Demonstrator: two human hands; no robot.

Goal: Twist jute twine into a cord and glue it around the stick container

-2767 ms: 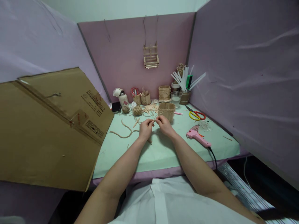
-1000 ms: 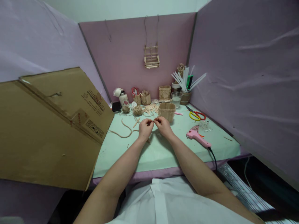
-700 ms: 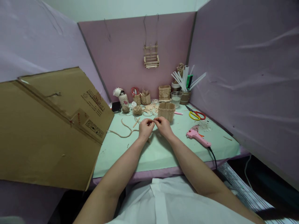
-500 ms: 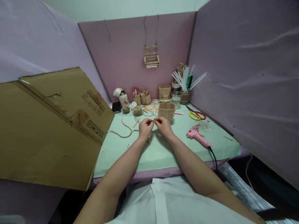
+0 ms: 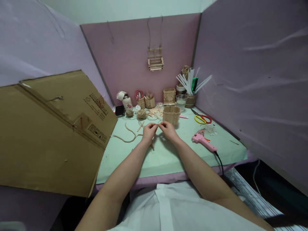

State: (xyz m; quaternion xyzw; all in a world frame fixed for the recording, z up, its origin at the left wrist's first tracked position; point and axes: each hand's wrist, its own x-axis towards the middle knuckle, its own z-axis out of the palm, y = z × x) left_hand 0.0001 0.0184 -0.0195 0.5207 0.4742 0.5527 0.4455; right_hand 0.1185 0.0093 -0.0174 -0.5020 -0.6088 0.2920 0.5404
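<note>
My left hand (image 5: 149,132) and my right hand (image 5: 168,131) meet over the middle of the table, fingertips pinched almost together. Between them is a thin brown twine cord (image 5: 131,140); one length of it curves over the table to the left. A loose end shows below my left hand. Just behind my right hand stands an oval container of wooden sticks (image 5: 171,116). Small crossed wooden sticks (image 5: 140,126) lie left of my fingers. The exact spot where the fingertips grip is too small to make out clearly.
To the right lie a pink glue gun (image 5: 204,142) with a black cable and red-yellow scissors (image 5: 203,119). Twine balls (image 5: 141,114), stick holders and a plastic cup of liquid (image 5: 181,102) line the back. A large cardboard sheet (image 5: 60,138) leans at left.
Both hands stay nearly in place, fingertips still together. The cord's loose end below my left hand now shows more. The view has shifted very slightly.
</note>
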